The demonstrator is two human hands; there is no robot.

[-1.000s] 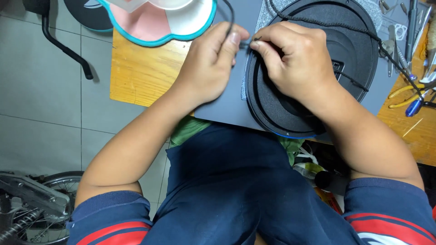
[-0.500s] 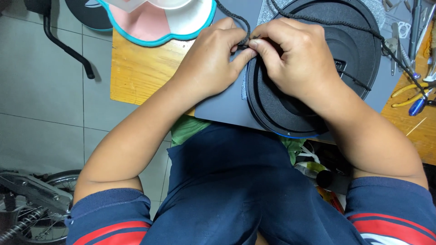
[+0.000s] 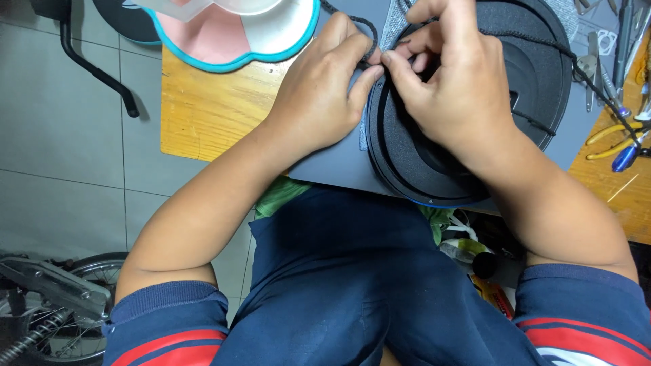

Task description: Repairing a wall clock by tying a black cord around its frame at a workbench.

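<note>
Fingers of both hands, left (image 3: pixel 319 95) and right (image 3: pixel 454 88), pinch shut on the black cord (image 3: pixel 363 30), maybe, over the round black speaker (image 3: pixel 434 169).

sleeves: navy, short, red and white stripes | shorts: navy | forearms: bare

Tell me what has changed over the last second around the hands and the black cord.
Both hands have shifted slightly up the round black device, toward its far rim. The left hand and right hand still pinch the black cord together between their fingertips. The device, grey mat, wooden table and pliers stayed put.
</note>
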